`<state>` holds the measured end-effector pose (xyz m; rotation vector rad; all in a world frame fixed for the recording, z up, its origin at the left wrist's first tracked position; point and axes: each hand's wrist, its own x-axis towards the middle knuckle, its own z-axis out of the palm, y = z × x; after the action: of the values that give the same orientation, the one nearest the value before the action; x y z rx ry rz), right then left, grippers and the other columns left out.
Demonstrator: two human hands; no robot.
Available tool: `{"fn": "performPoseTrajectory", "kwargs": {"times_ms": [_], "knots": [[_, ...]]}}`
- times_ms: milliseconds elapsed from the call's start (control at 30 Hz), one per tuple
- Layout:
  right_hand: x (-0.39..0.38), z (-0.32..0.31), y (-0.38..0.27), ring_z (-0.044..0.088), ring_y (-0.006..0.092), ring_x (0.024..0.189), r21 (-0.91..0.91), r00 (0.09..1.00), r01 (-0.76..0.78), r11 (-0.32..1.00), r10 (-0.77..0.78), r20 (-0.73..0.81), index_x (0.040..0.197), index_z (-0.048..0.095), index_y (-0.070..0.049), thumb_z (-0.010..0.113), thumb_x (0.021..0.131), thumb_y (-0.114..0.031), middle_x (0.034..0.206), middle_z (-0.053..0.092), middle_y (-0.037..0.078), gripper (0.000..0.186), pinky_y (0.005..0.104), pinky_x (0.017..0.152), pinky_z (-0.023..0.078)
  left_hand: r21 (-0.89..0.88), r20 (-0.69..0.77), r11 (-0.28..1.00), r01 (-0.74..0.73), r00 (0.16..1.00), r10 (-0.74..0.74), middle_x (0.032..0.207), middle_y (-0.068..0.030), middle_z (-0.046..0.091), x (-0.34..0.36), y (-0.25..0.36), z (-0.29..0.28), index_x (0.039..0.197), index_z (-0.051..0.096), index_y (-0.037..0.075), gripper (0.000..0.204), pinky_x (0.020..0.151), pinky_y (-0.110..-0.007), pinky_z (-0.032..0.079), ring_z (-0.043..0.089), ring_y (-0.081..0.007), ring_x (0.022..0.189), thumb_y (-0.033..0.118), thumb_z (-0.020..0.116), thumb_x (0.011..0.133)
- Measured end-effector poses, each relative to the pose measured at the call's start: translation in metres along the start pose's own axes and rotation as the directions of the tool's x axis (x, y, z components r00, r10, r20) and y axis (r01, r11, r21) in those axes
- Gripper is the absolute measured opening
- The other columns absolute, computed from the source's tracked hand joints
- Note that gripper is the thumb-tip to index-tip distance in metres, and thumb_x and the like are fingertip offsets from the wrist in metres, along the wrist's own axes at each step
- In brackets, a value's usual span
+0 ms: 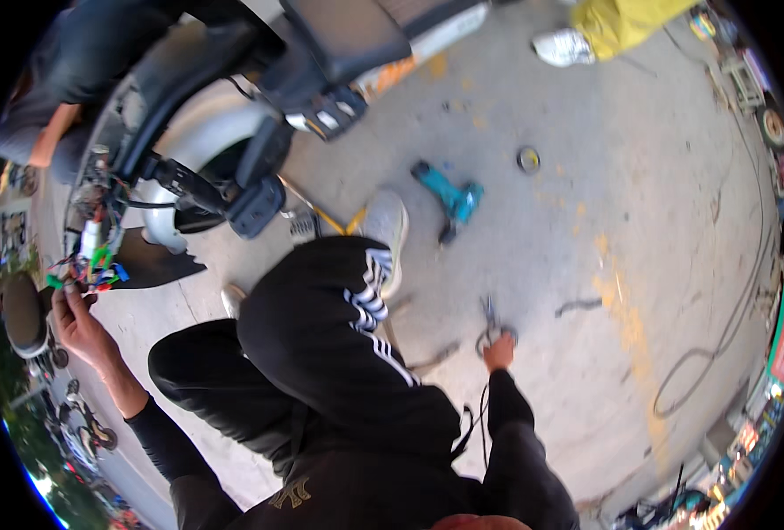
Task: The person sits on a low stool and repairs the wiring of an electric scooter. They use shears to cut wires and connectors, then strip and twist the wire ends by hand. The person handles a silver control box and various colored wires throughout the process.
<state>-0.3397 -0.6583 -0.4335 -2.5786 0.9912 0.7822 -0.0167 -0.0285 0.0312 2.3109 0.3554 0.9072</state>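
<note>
At the far left, my left hand pinches at the lower end of a bundle of coloured wires with green, blue and red connectors. The bundle hangs from the opened front of a scooter; the exact wire between my fingertips is too small to make out. My right hand reaches down to the floor on the right, its fingers closed at the handle loops of a pair of scissors. Their blades point away from me. A thin dark cord runs beside my right forearm.
On the concrete floor lie a teal cordless power tool, a tape roll and a dark strip. A long cable loops at the right. Another person's arm is beyond the scooter; a yellow-trousered leg stands at the top.
</note>
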Motion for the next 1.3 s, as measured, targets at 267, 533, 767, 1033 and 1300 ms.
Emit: {"fn": "performPoseTrajectory", "kwargs": {"times_ms": [267,533,767,1033,1300], "knots": [[0.023,0.002,-0.001,0.063,0.0367,0.1,-0.107,0.956,0.284,0.953,-0.291,-0.05,0.11,0.049,0.001,0.065,0.081,-0.01,0.105,0.06,0.02,0.036,0.0435,0.084,0.053,-0.159,0.001,0.98,0.12,0.993,-0.121,0.078,0.0032,0.06,-0.001,0.016,0.005,0.104,0.066,0.003,0.02,0.06,-0.021,0.045,0.053,-0.0036,0.067,0.022,0.059,0.102],[0.006,-0.022,-0.031,0.067,0.0413,0.09,0.212,0.985,0.17,0.962,-0.172,-0.008,0.114,0.046,0.001,0.068,0.066,-0.013,0.095,0.068,0.023,0.055,0.0486,0.079,0.054,-0.248,0.06,0.968,0.029,0.998,-0.014,0.076,0.0011,0.058,0.005,0.051,0.024,0.095,0.064,-0.001,0.017,0.055,-0.021,0.04,0.05,-0.0044,0.062,0.016,0.065,0.098],[0.027,-0.103,-0.059,0.069,0.0298,0.076,0.559,0.967,0.252,0.79,-0.187,-0.171,0.108,0.064,-0.002,0.081,0.072,-0.021,0.088,0.071,0.017,0.044,0.0408,0.071,0.053,-0.188,-0.005,0.975,-0.117,0.993,0.118,0.082,-0.0047,0.061,-0.006,0.033,0.009,0.092,0.067,-0.004,0.007,0.064,-0.026,0.045,0.054,-0.0094,0.072,0.003,0.068,0.092],[-0.143,-0.36,-0.291,0.054,0.0106,0.066,0.752,0.644,0.636,0.172,-0.655,-0.395,0.123,0.048,-0.002,0.06,0.09,-0.008,0.078,0.054,0.002,0.035,0.0249,0.059,0.045,-0.263,0.107,0.945,-0.193,0.968,0.228,0.083,-0.0045,0.065,0.006,0.035,0.006,0.093,0.069,-0.001,0.009,0.061,-0.024,0.049,0.06,-0.0094,0.07,0.005,0.074,0.087],[-0.301,-0.4,-0.459,0.057,0.0123,0.076,0.747,0.287,0.615,0.252,-0.954,0.085,0.135,0.044,0.002,0.059,0.097,-0.009,0.094,0.058,0.006,0.043,0.0264,0.069,0.048,-0.445,0.0,0.858,-0.257,0.958,0.287,0.075,-0.0072,0.059,0.007,0.023,0.012,0.086,0.07,0.003,0.006,0.054,-0.033,0.047,0.059,-0.0214,0.062,0.005,0.074,0.082]]}}
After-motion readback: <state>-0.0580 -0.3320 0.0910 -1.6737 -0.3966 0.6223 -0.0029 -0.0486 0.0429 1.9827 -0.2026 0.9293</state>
